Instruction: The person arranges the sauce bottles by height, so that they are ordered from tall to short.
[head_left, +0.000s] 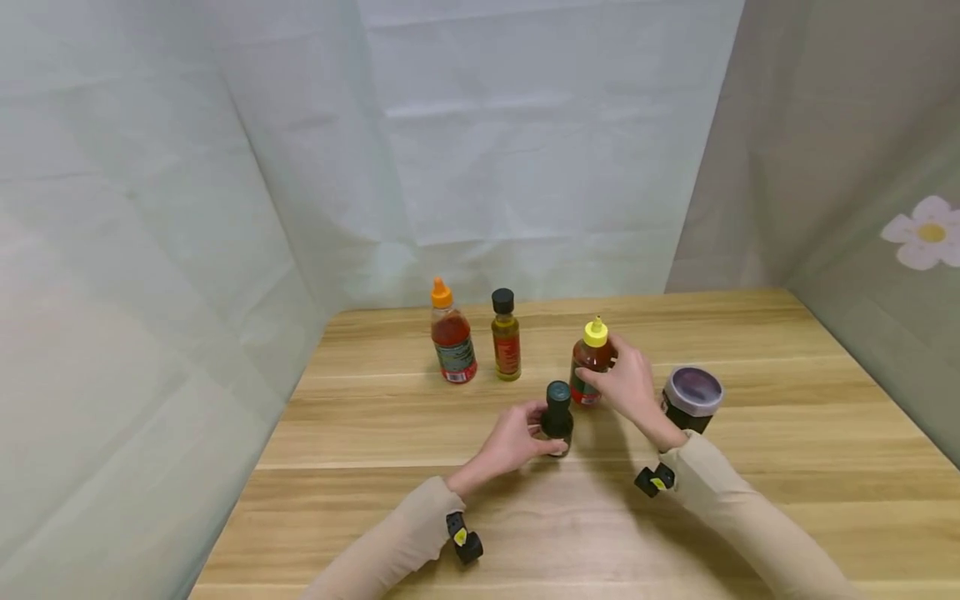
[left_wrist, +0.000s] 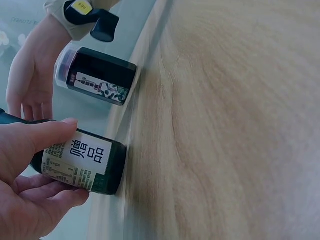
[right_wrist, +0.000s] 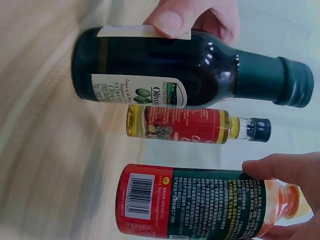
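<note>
Olive-oil bottle (head_left: pixel 557 422), dark green, held upright at the worktop (head_left: pixel 360 533); whether its base bears fully on the surface cannot be told. The left hand (head_left: pixel 517 437) pinches its body, with the thumb on 1 side and the fingers round the other. The wall is probably glass: stiff, rather heavy if filled, slick if oil has run down it, and liable to crack if knocked; the dark wall hides the fill level. The broad labelled body should give a surer hold than the narrow neck. Just beyond the olive-oil bottle, slightly to its right, is the yellow-capped sauce bottle (head_left: pixel 587 367), also upright, gripped between the thumb and fingers of the right hand (head_left: pixel 628 383). Its wall is probably soft plastic, apt to give under a squeeze; a gentle hold round the labelled middle, clear of the nozzle, would suit. Farther beyond the olive-oil bottle, to its left, stand 2 more vessels: a red-labelled bottle (head_left: pixel 507 346) and an orange-capped bottle (head_left: pixel 453 343). Well to its right is a dark jar (head_left: pixel 692 398) with a translucent lid. Far beyond it hangs pale cloth (head_left: pixel 525 167).
</note>
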